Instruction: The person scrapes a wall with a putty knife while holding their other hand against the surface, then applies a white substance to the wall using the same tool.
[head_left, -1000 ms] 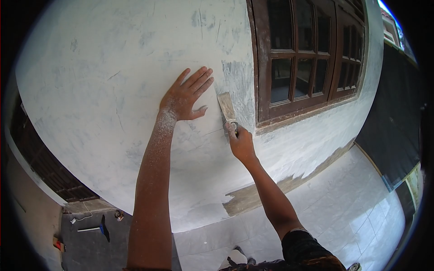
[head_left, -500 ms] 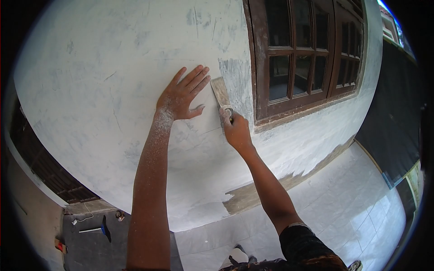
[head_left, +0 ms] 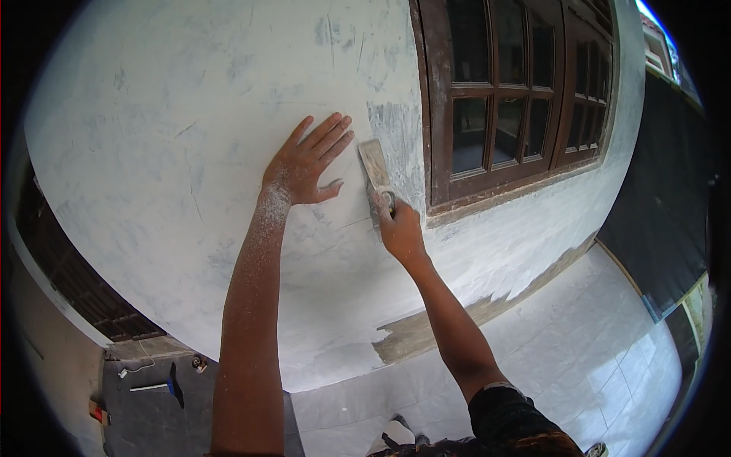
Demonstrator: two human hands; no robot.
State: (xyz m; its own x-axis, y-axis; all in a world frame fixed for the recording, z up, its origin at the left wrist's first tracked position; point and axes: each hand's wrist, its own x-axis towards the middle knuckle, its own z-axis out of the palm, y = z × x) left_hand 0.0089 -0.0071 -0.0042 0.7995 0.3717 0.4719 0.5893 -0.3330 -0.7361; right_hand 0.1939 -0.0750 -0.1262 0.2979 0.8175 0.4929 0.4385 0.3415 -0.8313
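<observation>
My left hand [head_left: 306,164] lies flat on the white plastered wall [head_left: 167,175], its fingers spread and pale dust over the wrist. To its right, my right hand [head_left: 399,228] is closed round the handle of a putty knife [head_left: 374,161]. The blade points up along the wall, with its tip just left of a rougher grey patch [head_left: 400,141] beside the window. My fingers cover most of the handle.
A brown wooden window [head_left: 499,99] with glass panes is set in the wall at right. Below, a bare grey strip [head_left: 411,335] meets pale floor tiles [head_left: 533,365]. At lower left, a blue-headed tool with a white handle [head_left: 173,387] lies on dark floor.
My right hand and the putty knife have moved slightly down along the wall. My left hand stays in nearly the same place.
</observation>
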